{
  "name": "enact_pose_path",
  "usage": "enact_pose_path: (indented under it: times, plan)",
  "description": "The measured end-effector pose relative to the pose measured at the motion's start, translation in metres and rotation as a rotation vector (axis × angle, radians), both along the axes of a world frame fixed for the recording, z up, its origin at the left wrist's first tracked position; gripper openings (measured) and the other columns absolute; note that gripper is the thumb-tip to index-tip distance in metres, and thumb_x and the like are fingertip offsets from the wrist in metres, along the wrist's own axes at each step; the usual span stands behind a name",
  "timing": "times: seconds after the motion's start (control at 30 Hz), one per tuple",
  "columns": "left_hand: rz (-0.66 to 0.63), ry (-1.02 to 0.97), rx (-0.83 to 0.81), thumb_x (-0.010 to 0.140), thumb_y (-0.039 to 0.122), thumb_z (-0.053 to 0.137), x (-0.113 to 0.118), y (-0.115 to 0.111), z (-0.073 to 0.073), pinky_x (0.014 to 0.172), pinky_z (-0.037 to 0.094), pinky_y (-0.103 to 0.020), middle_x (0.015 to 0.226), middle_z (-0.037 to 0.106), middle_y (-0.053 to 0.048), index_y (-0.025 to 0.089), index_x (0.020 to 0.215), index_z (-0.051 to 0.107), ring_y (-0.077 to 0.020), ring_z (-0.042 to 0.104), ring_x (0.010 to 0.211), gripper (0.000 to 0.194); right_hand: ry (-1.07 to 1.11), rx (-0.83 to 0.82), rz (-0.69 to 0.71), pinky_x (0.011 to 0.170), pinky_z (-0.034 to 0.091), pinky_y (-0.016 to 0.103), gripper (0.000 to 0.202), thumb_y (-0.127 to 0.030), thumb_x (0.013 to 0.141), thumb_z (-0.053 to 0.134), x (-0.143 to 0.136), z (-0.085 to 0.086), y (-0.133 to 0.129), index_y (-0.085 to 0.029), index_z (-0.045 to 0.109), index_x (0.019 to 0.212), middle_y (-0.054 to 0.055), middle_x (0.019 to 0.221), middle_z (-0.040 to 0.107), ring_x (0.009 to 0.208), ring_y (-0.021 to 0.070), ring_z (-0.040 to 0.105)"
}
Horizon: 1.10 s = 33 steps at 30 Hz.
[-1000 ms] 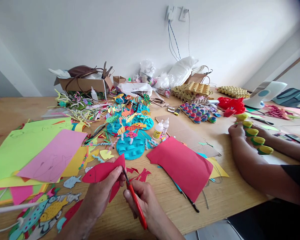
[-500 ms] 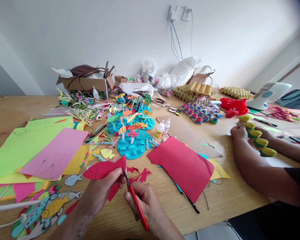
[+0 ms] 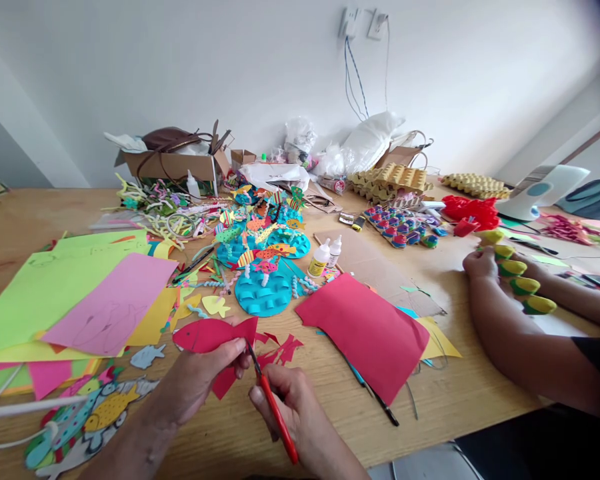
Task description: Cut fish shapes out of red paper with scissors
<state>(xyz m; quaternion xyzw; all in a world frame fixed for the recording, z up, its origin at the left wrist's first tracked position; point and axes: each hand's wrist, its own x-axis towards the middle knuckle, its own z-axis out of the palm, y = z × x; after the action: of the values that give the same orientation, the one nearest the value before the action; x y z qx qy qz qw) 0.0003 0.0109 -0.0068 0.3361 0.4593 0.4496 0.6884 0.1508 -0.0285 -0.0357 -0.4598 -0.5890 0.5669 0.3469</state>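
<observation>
Between thumb and fingers, my left hand (image 3: 207,370) pinches a red paper fish (image 3: 205,335) with a drawn eye and gill line. Its head points left and its tail points right. My right hand (image 3: 293,403) grips red-handled scissors (image 3: 276,410), whose dark blades meet the paper just below the tail. A flap of red paper (image 3: 224,381) hangs under my left fingers. Red offcuts (image 3: 283,352) lie on the table right behind the scissors. To the right rests a larger red sheet (image 3: 365,333), with a dark pencil-like stick (image 3: 386,408) partly beneath it.
Blue round bases with paper fish (image 3: 263,293) and two glue bottles (image 3: 320,259) stand ahead. Coloured sheets (image 3: 107,303) and cut-out fish (image 3: 111,410) lie left. At right, another person's hands (image 3: 481,265) hold a strip of painted yellow-green cups (image 3: 513,269).
The red fish and my left hand have shifted slightly right and down. The scissors stay at the paper near the tail. The view has moved a little.
</observation>
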Motion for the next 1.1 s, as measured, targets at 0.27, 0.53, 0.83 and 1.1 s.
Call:
enact_pose_path:
  times: [0.27, 0.53, 0.83, 1.1]
  plan:
    - [-0.061, 0.075, 0.038, 0.062, 0.032, 0.073, -0.0024, 0.0018, 0.001, 0.054, 0.049, -0.026, 0.057, 0.069, -0.002, 0.018, 0.061, 0.072, -0.0166, 0.059, 0.055, 0.014, 0.006, 0.01, 0.0, 0.043, 0.017, 0.022, 0.046, -0.053, 0.082, 0.049, 0.0021, -0.0011, -0.0005, -0.019, 0.034, 0.056, -0.006, 0.052, 0.027, 0.047, 0.0071, 0.024]
    - [-0.087, 0.125, 0.057, 0.063, 0.032, 0.073, -0.0056, 0.003, 0.0042, 0.053, 0.048, -0.026, 0.055, 0.068, -0.002, 0.018, 0.063, 0.071, -0.0166, 0.059, 0.053, 0.014, 0.031, 0.07, 0.003, 0.044, 0.017, 0.022, 0.042, -0.043, 0.084, 0.052, 0.0032, -0.0067, -0.0011, -0.018, 0.033, 0.055, -0.006, 0.054, 0.026, 0.051, 0.0072, 0.023]
    - [-0.115, 0.137, 0.058, 0.064, 0.032, 0.072, -0.0056, 0.003, 0.0042, 0.052, 0.046, -0.024, 0.055, 0.067, 0.001, 0.018, 0.067, 0.068, -0.0147, 0.057, 0.054, 0.015, -0.008, 0.021, -0.015, 0.044, 0.019, 0.021, 0.038, -0.038, 0.084, 0.052, 0.0021, -0.0059, -0.0015, -0.018, 0.035, 0.056, -0.006, 0.052, 0.029, 0.049, 0.0072, 0.026]
    - [-0.163, 0.181, 0.056, 0.068, 0.033, 0.069, -0.0075, 0.0034, 0.0052, 0.057, 0.046, -0.024, 0.058, 0.067, 0.002, 0.018, 0.071, 0.066, -0.0142, 0.057, 0.056, 0.016, 0.035, 0.024, 0.004, 0.043, 0.018, 0.022, 0.038, -0.04, 0.084, 0.052, 0.0046, -0.0083, -0.0029, -0.018, 0.035, 0.057, -0.007, 0.054, 0.027, 0.05, 0.0072, 0.024]
